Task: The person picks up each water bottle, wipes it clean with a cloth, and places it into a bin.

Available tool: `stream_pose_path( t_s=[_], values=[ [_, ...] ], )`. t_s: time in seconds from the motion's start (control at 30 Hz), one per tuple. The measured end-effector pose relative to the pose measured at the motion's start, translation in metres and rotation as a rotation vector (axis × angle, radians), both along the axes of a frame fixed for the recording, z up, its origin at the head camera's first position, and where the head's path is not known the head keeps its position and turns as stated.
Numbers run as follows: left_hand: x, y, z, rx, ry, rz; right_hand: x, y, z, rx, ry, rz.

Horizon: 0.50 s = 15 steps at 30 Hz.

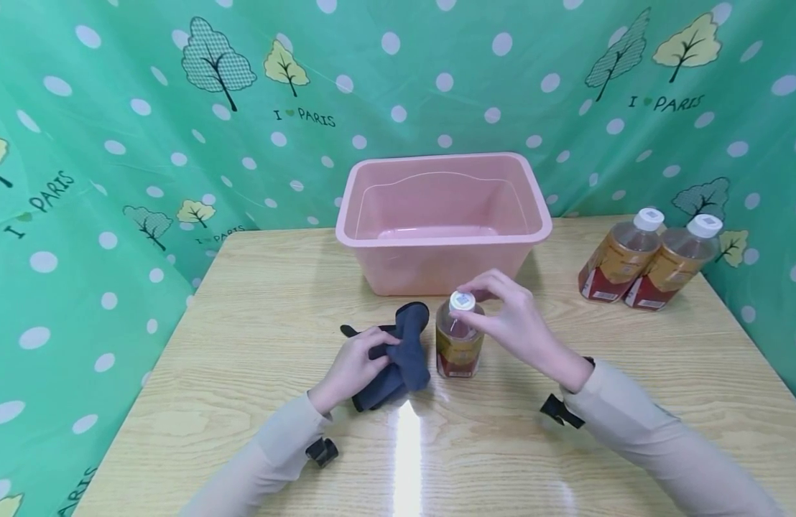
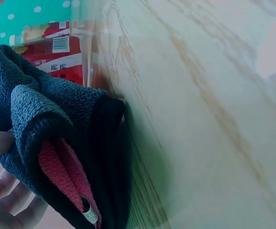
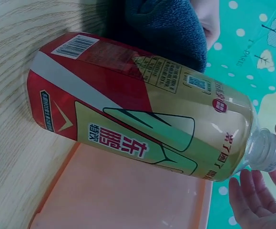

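My left hand (image 1: 355,362) pinches a dark blue-grey towel (image 1: 407,352) with black edging, bunched on the table. In the left wrist view, the folded towel (image 2: 56,95) shows a pink inner side and a small white tag, with the thumb pressed on its face. Just right of it stands an upright drink bottle (image 1: 459,348) with a red and yellow label. The thumb and fingers of my right hand (image 1: 517,316) are around its white cap (image 1: 462,301). In the right wrist view, the bottle (image 3: 142,105) shows its label fully, with fingertips at the cap.
A pink plastic bin (image 1: 443,266) stands behind the bottle, against the green dotted curtain (image 1: 398,79). Two similar bottles, a nearer-left one (image 1: 621,258) and another (image 1: 672,266), stand side by side at the back right of the wooden table (image 1: 256,301).
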State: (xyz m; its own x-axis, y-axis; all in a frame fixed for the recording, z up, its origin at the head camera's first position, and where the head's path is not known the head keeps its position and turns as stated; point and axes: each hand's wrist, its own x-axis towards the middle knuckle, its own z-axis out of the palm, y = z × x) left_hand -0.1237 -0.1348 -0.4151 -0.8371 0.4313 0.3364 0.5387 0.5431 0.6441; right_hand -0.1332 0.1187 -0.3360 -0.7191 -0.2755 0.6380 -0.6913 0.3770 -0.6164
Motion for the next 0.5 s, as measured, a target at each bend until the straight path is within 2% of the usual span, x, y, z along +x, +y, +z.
stream_pose_path(
  t_s=[0.3,0.5],
  values=[
    [0.0007,-0.0021,0.0026,0.014,-0.009,0.016,-0.0023,0.0036,-0.0017,-0.012,-0.031,0.042],
    [0.0015,-0.0037,0.0033,0.03,-0.015,0.021,-0.0041,0.0086,-0.0021,-0.013,-0.168,0.081]
  ],
)
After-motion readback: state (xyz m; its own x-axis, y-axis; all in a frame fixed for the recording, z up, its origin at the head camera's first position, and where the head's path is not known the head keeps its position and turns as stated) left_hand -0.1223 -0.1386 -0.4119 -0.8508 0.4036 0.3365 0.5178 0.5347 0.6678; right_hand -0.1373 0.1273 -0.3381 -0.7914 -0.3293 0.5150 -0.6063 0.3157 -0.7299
